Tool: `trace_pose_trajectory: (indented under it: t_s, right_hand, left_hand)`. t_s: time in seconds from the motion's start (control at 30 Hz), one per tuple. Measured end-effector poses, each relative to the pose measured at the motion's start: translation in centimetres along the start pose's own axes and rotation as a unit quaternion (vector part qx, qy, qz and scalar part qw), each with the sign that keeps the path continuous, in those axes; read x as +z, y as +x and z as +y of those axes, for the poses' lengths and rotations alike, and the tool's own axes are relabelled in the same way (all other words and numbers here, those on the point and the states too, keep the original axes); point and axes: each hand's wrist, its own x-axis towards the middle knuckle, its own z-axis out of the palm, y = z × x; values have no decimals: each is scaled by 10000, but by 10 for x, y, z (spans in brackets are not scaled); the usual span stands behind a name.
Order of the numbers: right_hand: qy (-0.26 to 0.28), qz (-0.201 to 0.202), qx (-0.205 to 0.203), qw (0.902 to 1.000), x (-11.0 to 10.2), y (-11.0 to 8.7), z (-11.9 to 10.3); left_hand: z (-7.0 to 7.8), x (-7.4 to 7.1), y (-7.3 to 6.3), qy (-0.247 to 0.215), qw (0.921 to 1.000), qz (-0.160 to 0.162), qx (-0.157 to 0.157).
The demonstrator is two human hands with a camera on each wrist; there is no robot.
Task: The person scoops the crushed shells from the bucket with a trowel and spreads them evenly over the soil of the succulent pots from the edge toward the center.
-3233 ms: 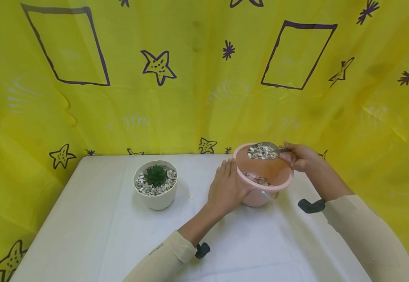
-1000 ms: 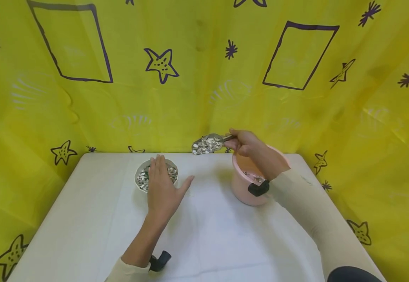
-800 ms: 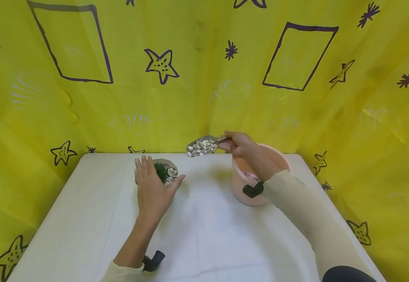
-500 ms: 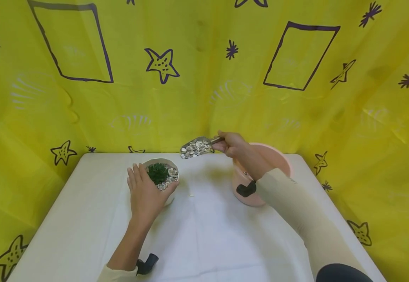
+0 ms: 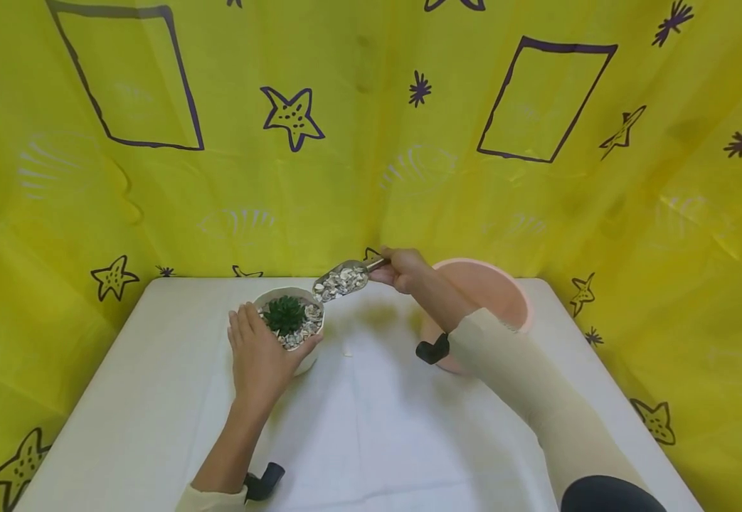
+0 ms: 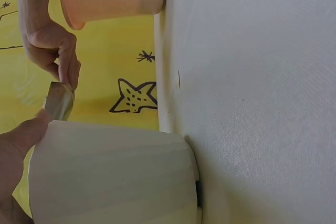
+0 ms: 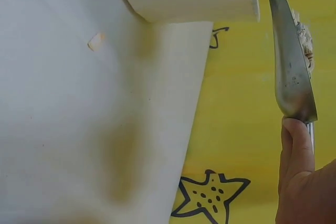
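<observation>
In the head view my right hand (image 5: 403, 270) grips the handle of a metal scoop (image 7: 289, 72) heaped with pale stone chips (image 5: 341, 280). The scoop's front lip is right at the right rim of a white plant pot (image 6: 113, 174), seen higher than the table. A dark green succulent (image 5: 284, 315) grows in the pot, ringed by similar chips (image 5: 309, 328). My left hand (image 5: 260, 359) holds the pot near its rim, fingers along the left side and thumb across the front right.
A pink bucket (image 5: 521, 306) stands at the right, partly hidden by my right forearm. One small pale chip (image 7: 96, 41) lies on the white tabletop (image 5: 371, 427) between pot and bucket. A yellow patterned curtain (image 5: 358, 192) hangs behind and beside the table.
My right hand has carried the loaded scoop from the bucket leftward to the pot's rim. My left hand has left the bucket and taken hold of the pot.
</observation>
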Motion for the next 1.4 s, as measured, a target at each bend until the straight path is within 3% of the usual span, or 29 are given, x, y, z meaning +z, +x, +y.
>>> trace_pose_trajectory:
  t_s: [0.47, 1.07, 1.4]
  right_hand:
    - [-210, 197, -468, 9985, 12, -8, 7]
    - [-250, 308, -689, 9968, 16, -8, 6]
    - [-437, 340, -745, 9957, 18, -12, 4]
  left_hand:
    - [-7, -2, 2, -96, 9998, -134, 135]
    - [-18, -6, 4, -508, 9973, -159, 512]
    - [-20, -6, 4, -594, 9964, -231, 560]
